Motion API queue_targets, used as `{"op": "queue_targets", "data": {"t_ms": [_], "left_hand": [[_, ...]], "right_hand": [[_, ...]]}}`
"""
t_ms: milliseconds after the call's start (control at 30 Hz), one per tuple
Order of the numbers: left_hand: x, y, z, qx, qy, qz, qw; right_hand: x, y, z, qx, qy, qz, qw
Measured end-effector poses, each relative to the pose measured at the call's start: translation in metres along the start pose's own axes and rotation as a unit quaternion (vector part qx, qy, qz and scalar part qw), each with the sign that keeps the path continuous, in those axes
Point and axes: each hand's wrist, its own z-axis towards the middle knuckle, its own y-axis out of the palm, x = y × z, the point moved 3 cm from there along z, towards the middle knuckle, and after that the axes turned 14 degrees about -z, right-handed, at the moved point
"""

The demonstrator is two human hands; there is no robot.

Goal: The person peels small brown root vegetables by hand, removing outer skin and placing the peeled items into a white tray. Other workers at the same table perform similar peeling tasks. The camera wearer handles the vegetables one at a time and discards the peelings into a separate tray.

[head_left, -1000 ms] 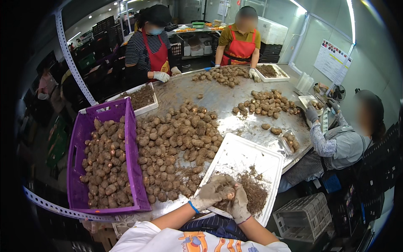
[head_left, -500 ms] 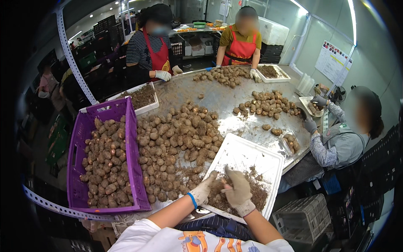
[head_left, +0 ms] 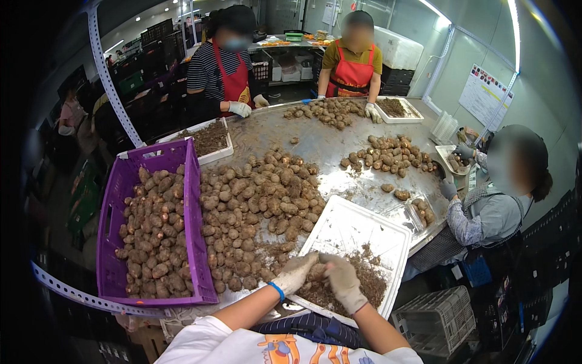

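Note:
My left hand (head_left: pixel 295 272), in a pale work glove with a blue band at the wrist, is curled round a small brown taro (head_left: pixel 316 272) over the white tray. From the other side my right hand (head_left: pixel 344 282), also gloved, closes its bent fingers on the same taro; the fingers partly hide it. Below both hands, the white foam tray (head_left: pixel 357 221) holds loose brown root hairs and soil (head_left: pixel 371 285). Just left of the tray spreads a large heap of hairy taros (head_left: pixel 260 194) on the metal table.
A purple crate (head_left: pixel 193 230) full of taros stands at the left. Smaller taro piles (head_left: pixel 388 153) lie across the metal table (head_left: pixel 257 130). Three co-workers stand round it: two at the far side, one at the right. A grey crate (head_left: pixel 438 318) sits low at the right.
My hands have drawn together at the fingertips round the taro, my right hand turning slightly. At the right, the co-worker's gloved hand has shifted a little.

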Motion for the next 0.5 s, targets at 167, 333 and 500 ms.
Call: {"op": "queue_targets", "data": {"t_ms": [167, 333, 500], "left_hand": [[0.009, 0.003, -0.011, -0.071, -0.041, -0.144, 0.986], [0.005, 0.005, -0.013, -0.12, -0.185, -0.357, 0.908], [-0.012, 0.0, -0.009, -0.077, -0.141, -0.243, 0.957]], "right_hand": [[0.007, -0.004, 0.015, -0.079, 0.081, -0.075, 0.991], [0.004, -0.011, 0.001, -0.009, 0.039, 0.115, 0.993], [-0.025, -0.006, -0.006, 0.061, -0.169, -0.271, 0.945]]}}
